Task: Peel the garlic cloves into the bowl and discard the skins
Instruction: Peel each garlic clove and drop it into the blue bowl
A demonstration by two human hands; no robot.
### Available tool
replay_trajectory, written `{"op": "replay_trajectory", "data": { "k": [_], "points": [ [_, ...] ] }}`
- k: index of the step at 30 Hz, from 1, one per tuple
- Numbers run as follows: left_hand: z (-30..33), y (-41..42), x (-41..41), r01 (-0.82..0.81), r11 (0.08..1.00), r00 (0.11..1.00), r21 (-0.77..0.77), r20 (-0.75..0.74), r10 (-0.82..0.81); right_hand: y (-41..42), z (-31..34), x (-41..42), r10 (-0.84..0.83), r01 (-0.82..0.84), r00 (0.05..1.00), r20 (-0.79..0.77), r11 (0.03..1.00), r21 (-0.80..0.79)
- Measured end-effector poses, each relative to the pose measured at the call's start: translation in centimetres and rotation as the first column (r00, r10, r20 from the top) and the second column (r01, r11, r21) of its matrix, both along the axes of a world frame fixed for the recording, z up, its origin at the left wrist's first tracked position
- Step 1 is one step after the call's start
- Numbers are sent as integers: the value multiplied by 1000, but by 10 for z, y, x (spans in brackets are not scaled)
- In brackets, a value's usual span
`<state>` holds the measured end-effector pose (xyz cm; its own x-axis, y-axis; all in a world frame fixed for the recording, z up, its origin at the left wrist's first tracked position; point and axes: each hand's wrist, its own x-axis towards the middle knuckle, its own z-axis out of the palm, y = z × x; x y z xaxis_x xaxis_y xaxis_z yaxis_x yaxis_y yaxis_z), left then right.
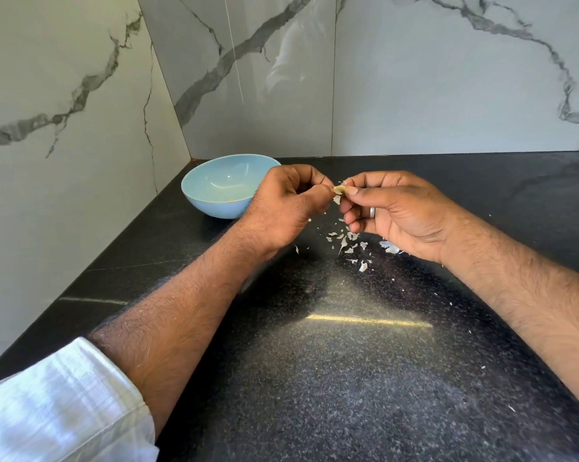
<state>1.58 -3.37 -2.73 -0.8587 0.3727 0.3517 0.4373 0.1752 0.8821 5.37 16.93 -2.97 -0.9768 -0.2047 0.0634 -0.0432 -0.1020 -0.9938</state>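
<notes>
Head view: pale garlic clove [339, 189] pinched between both hands' fingertips.

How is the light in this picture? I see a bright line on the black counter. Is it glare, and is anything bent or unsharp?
Head view: yes, glare; a yellow streak with a pale haze on the counter near the camera. The glossy marble wall mirrors a faint figure. The wide lens bows the wall seams. The garlic clove between the left hand and right hand is small but fairly sharp.
</notes>
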Motion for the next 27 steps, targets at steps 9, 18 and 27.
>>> {"op": "replay_trajectory", "data": {
  "k": [9,18,27],
  "points": [
    [-3,-3,-7,-165,982,985,-90,27,168,2,5,0,64,-59,996,57,994,-87],
    [-2,-15,-17,-216,953,970,-215,-158,184,1,5,-1,-31,44,991,131,994,-96],
    [-11,-4,-13,7,999,997,32,-83,-4,-2,1,-2,-38,43,986,165,999,-31]
  ]
}}
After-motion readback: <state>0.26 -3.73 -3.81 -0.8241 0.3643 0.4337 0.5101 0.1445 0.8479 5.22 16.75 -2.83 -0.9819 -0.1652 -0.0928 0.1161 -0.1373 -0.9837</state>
